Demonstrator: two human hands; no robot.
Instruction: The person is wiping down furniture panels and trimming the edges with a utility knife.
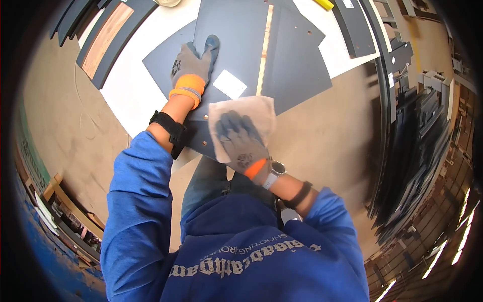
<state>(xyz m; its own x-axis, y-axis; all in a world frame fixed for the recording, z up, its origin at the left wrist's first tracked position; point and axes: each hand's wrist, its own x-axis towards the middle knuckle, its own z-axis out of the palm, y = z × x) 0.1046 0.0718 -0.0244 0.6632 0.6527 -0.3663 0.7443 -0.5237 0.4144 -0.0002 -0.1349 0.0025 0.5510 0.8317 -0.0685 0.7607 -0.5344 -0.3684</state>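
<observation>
My left hand (pixel 193 65), in a grey and orange work glove, grips the left edge of a dark grey panel (pixel 234 40). Its thumb lies on top and points away from me, while the other fingers are mostly hidden at the edge. In a matching glove, my right hand (pixel 242 141) presses a pale pinkish cloth (pixel 261 113) against the panel's near end, slightly blurred. A long light wood-coloured strip (pixel 265 50) runs along the panel's right side. Between my hands a white label (pixel 230 84) sits on the surface. Small holes show near the panel's corner.
Another dark panel (pixel 302 65) lies beneath, on a white tabletop (pixel 123 90). Dark frame pieces (pixel 108 38) rest at the far left, and a yellow object (pixel 324 4) at the far right. Stacks of dark boards (pixel 402 166) stand along the right side.
</observation>
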